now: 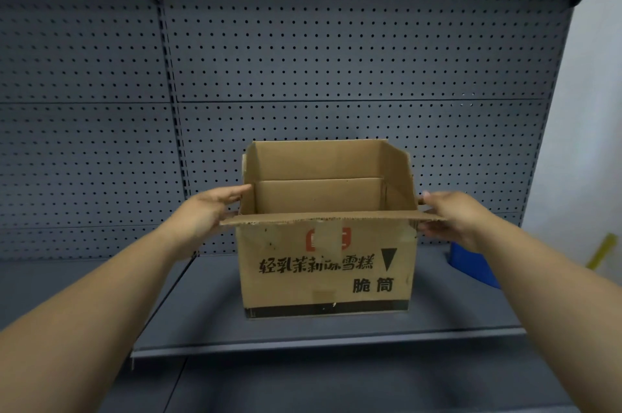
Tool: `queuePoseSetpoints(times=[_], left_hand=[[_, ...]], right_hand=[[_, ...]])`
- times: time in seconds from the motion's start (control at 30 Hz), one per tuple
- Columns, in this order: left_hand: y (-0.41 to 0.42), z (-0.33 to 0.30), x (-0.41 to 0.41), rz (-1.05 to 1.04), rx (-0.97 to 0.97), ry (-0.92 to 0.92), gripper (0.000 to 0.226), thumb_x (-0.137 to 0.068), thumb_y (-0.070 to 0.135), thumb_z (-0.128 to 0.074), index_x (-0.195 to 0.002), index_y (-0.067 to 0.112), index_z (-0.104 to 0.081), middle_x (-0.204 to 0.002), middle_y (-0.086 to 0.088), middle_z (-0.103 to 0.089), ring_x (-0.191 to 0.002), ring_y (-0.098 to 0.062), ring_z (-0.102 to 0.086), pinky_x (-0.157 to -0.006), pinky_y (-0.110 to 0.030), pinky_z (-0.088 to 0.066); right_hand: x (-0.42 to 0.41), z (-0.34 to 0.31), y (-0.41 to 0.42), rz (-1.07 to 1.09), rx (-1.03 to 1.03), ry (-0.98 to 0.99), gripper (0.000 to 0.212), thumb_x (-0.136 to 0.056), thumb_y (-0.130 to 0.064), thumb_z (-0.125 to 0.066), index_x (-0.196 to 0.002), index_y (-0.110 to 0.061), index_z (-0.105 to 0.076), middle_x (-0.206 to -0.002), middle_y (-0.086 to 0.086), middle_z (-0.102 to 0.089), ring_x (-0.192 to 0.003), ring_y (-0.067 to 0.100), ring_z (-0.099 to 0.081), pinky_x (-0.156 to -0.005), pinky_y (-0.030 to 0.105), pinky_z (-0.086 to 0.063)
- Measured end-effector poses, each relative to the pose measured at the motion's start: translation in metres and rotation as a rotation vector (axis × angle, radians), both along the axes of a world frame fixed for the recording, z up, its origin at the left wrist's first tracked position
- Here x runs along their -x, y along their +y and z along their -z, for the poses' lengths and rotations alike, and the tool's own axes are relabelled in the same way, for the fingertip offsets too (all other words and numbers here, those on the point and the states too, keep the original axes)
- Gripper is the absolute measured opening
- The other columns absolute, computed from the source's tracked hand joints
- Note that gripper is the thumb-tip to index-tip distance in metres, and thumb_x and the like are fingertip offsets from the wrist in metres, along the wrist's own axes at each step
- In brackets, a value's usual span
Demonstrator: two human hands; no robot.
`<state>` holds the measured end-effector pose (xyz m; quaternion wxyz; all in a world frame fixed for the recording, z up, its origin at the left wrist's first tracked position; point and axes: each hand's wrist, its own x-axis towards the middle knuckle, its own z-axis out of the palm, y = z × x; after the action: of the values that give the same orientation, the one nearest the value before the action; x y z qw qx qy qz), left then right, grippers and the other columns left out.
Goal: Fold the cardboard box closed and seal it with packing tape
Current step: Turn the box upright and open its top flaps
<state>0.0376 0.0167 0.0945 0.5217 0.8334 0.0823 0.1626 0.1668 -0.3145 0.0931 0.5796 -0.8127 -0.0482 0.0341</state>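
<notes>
A brown cardboard box [326,269] with black printed characters and a red mark stands upright on a grey shelf [303,328], its top open. The far flap and both side flaps stand up; the near flap lies level, pointing toward me. My left hand [210,210] rests flat against the left side flap, fingers spread along its outside. My right hand [451,217] touches the right side flap and the near flap's right corner. No tape roll can be seen.
A grey pegboard wall [336,59] rises behind the shelf. A blue container [471,264] sits on the shelf right of the box, with a yellow strip [602,251] beyond it. The shelf's front edge runs below the box.
</notes>
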Motion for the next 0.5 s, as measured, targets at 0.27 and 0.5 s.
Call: queuePoseSetpoints(times=[0.27,0.5], left_hand=[[0.009,0.005,0.001,0.200,-0.188,0.060,0.063,-0.084,-0.003,-0.053,-0.131,0.038,-0.042,-0.122,0.022,-0.053,-0.121,-0.009,-0.049,-0.106,-0.034,-0.036],[0.014,0.007,-0.004,0.125,-0.345,0.004,0.036,-0.089,0.018,-0.054,-0.119,0.039,-0.055,-0.132,0.015,-0.051,-0.109,-0.008,-0.057,-0.099,-0.037,-0.046]], right_hand=[[0.002,0.009,-0.016,-0.382,0.017,-0.020,0.040,-0.074,-0.015,-0.074,-0.110,-0.026,-0.059,-0.119,0.000,-0.062,-0.115,0.018,-0.054,-0.108,0.040,-0.034],[0.000,0.010,-0.007,-0.286,-0.068,-0.156,0.043,-0.078,-0.027,-0.070,-0.116,-0.033,-0.051,-0.115,0.003,-0.060,-0.107,0.021,-0.058,-0.094,0.037,-0.047]])
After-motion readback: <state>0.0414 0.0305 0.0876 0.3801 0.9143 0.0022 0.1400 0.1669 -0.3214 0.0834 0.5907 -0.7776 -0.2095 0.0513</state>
